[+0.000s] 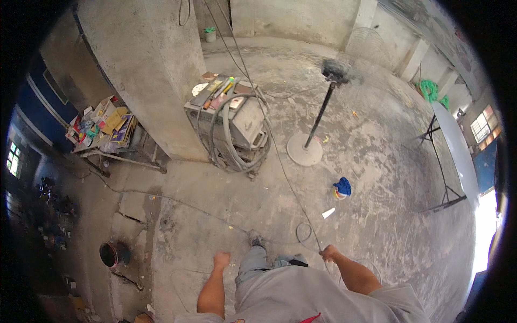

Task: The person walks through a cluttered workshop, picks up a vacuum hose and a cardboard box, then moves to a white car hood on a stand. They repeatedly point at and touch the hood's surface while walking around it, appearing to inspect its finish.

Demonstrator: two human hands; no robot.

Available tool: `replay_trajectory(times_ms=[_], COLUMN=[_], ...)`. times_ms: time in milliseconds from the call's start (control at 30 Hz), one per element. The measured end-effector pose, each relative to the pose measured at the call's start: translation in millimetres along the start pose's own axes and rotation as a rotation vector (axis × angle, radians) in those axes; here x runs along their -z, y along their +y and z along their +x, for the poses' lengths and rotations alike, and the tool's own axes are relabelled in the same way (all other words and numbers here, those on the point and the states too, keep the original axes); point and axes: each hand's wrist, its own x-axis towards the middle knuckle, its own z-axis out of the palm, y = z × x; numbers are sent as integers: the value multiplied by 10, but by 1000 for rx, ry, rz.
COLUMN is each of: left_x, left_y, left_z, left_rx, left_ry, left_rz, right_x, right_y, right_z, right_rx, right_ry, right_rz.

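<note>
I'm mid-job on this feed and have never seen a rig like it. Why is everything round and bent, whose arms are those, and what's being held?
There's no robot here: it's a person with bare hands. The only picture comes from a wide fisheye camera on their head, looking down, so straight edges curve. The arms at the bottom are the wearer's own. The right hand grips a thin cable running up past the grey machine. The left hand looks curled; I can't tell whether it holds anything. On the stained floor stand that machine and a standing fan, with a blue cloth nearer the person.
</note>
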Motion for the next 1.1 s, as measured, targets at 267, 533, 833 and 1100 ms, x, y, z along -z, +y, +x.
replay_trajectory(times_ms=[267,533,833,1100], left_x=[3246,4821,5313,5841], left_y=[2517,4167,4803,5016], left_z=[1848,3809,5031,3646], left_rx=[-257,-373,-502,-1112], left_ry=[185,310,123,86], left_rz=[-477,-555,-625,-500], right_x=[705,1217,1939,2503], right_y=[-1229,-2748,-3622,-4507], right_z=[763,1747,1913,858], right_rx=[233,272,160,186], right_ry=[344,237,391,809], right_rz=[555,568,336,560])
